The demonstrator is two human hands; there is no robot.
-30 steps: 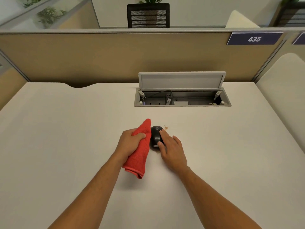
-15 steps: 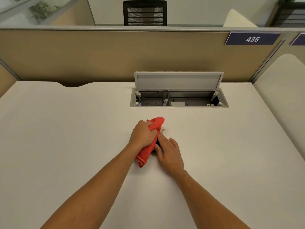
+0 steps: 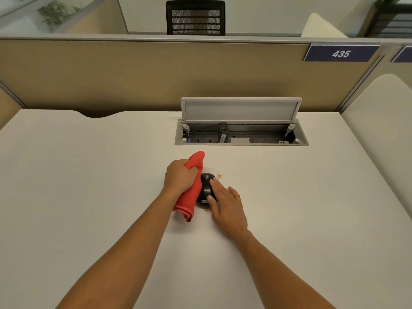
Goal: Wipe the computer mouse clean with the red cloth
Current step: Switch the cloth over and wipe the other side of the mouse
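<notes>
A black computer mouse (image 3: 206,187) lies on the white desk (image 3: 89,175) near its middle. My left hand (image 3: 179,177) grips the bunched red cloth (image 3: 189,197), which hangs against the mouse's left side. My right hand (image 3: 227,204) rests on the mouse's right side, with thumb and index finger on its top and rear edge. Brownish crumbs (image 3: 219,175) lie on the desk just right of the mouse's front.
An open cable tray (image 3: 242,142) with its grey lid (image 3: 240,109) raised sits in the desk behind the mouse. A tan partition (image 3: 133,74) bounds the far edge. A neighbouring white desk (image 3: 383,121) lies to the right.
My left hand has pulled the cloth off the top of the mouse to its left side, so the mouse shows again. The right hand has stayed on the mouse.
</notes>
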